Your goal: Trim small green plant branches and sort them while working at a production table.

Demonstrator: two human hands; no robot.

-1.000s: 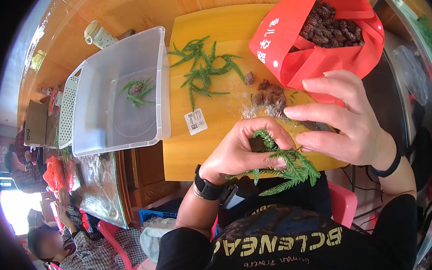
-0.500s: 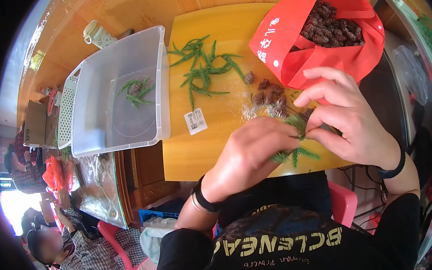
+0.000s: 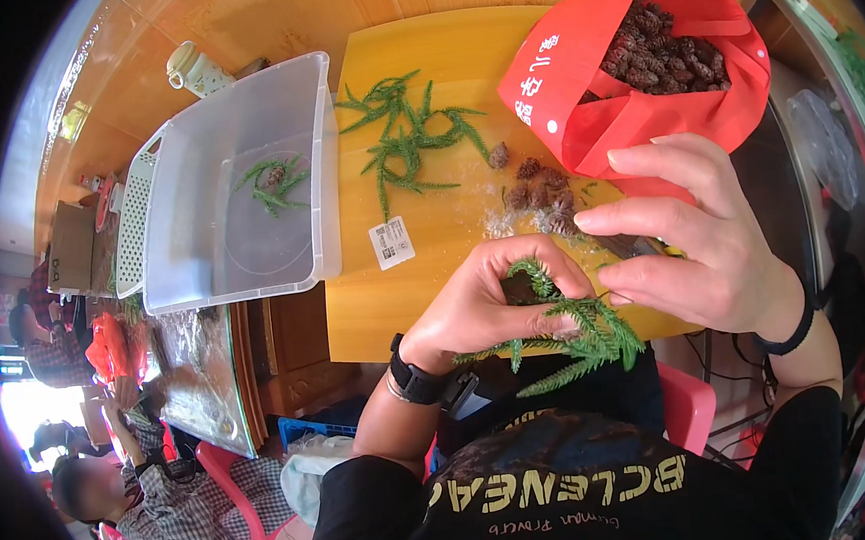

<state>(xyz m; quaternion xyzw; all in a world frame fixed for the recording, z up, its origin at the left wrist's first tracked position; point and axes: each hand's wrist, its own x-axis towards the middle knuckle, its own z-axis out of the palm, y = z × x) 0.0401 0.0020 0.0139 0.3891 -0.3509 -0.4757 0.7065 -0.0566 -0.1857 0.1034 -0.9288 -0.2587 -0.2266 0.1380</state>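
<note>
My left hand (image 3: 505, 300) is closed around a green artificial pine sprig (image 3: 590, 339) in front of the yellow table's near edge, its needled branches spilling out below and to the right. Close against it, my right hand (image 3: 696, 241) pinches thumb and index finger together at a thin stem-like tip; what they hold is too small to make out. Its other fingers are spread. Just beyond my hands, several brown pine cones (image 3: 539, 190) lie grouped amid white crumbs. A dark tool-like thing (image 3: 631, 246) rests partly hidden under my right fingers.
More sprigs (image 3: 408, 136) lie on the yellow table (image 3: 437, 49). A clear plastic bin (image 3: 321, 177) at left contains a sprig with a pine cone. At right stands a red bag (image 3: 578, 49) full of pine cones. A white label (image 3: 391, 243) lies near the bin. Another person (image 3: 188, 508) sits at lower left.
The sprig has turned and shows more fully, its branches now hanging nearer to me. My left hand has rolled open around it. My right hand has shifted slightly, uncovering the dark tool-like thing.
</note>
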